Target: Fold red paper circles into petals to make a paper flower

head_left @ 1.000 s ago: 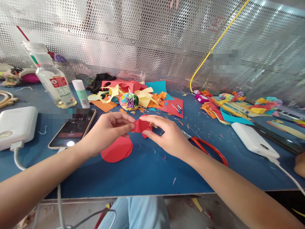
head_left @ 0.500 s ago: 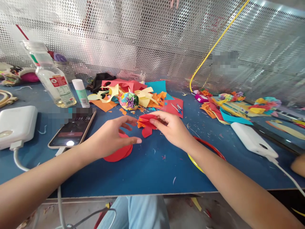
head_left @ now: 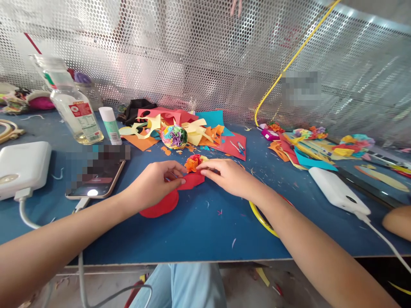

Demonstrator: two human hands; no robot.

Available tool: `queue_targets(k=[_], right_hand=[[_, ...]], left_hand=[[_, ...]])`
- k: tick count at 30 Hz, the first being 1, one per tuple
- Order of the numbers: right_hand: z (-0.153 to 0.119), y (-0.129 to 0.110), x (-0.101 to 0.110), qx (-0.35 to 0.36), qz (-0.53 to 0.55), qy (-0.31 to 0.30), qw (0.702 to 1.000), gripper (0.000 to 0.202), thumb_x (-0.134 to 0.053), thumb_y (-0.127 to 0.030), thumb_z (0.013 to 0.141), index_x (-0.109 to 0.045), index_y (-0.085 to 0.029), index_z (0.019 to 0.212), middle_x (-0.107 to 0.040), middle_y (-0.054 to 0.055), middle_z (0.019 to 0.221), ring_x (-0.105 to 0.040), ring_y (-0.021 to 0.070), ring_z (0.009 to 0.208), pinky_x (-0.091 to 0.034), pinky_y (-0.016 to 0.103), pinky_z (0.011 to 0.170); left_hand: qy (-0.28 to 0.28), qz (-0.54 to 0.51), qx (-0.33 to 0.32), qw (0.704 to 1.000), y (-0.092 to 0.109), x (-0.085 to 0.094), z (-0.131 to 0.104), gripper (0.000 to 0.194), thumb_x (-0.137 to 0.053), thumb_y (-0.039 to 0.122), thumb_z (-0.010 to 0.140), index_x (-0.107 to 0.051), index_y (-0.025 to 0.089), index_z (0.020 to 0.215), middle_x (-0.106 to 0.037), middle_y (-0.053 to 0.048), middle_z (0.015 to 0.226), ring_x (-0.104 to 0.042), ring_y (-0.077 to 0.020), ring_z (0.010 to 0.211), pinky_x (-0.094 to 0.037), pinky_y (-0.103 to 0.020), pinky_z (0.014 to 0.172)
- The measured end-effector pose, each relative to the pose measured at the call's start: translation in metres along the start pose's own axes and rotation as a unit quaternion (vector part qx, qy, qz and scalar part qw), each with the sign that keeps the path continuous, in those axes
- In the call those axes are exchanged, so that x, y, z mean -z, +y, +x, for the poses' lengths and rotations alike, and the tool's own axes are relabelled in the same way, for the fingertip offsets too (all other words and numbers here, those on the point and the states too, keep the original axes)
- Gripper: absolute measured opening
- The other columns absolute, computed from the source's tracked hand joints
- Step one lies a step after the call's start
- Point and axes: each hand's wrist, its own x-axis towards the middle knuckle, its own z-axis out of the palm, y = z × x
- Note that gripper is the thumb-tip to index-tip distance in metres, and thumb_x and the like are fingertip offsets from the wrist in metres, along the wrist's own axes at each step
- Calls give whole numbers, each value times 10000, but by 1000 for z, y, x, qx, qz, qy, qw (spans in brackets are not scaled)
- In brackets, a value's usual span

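Note:
In front of me a piece of red paper (head_left: 194, 181) is stretched between my two hands. My left hand (head_left: 162, 177) pinches its left edge between thumb and fingers. My right hand (head_left: 223, 174) is closed at its right side, with the fingertips partly hidden. Just behind the red paper shows a small ruffled paper flower (head_left: 193, 163) in orange, red and yellow. Red paper circles (head_left: 159, 206) lie stacked under and in front of my left hand. Farther back rests a multicoloured ball of curled paper (head_left: 174, 137).
A bottle (head_left: 75, 107), glue stick (head_left: 111, 125), phone (head_left: 99, 175) and white power bank (head_left: 24, 169) stand left. Paper scraps (head_left: 195, 128) lie behind. A yellow ring (head_left: 261, 220) and second power bank (head_left: 338, 190) are right, near another person's arm (head_left: 398, 222).
My left hand has moved right and closed on the red paper, which has been opened out flatter. The ruffled flower now shows behind it. My right hand has shifted slightly down.

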Motion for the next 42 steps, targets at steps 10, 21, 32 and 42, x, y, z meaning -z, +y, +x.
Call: queue_targets(k=[10,21,32,42], right_hand=[[1,6,-9,46,-78,-24,996,187,-539,-210,846,-644,-258,993,-655,20,1052,-596,206,992,-451,326,824],[2,-9,-19,-37,102,-39,993,185,-570,-155,774,-636,-194,943,-654,11,747,-602,120,606,-434,228,566],[-4,-13,-9,-112,168,-79,976,221,-503,-237,826,-638,-207,998,-687,39,813,-631,141,655,-455,248,576],[3,-8,-11,-51,90,-58,993,67,-638,-212,756,-688,-197,799,-669,8,749,-584,120,645,-405,224,571]], left_hand=[[-33,-29,49,998,-2,4,2,211,-560,348,774,-611,182,893,-649,-19,799,-584,-153,712,-463,-282,661],[-53,-5,27,998,1,2,3,237,-578,377,748,-671,184,849,-692,-23,762,-616,-180,712,-482,-294,672],[-85,130,-65,986,3,-4,1,223,-605,377,746,-703,246,897,-675,-15,939,-608,-171,786,-451,-266,750],[-112,231,-167,952,5,-9,-3,254,-453,265,867,-689,269,962,-607,-41,982,-591,-129,753,-438,-228,671]])
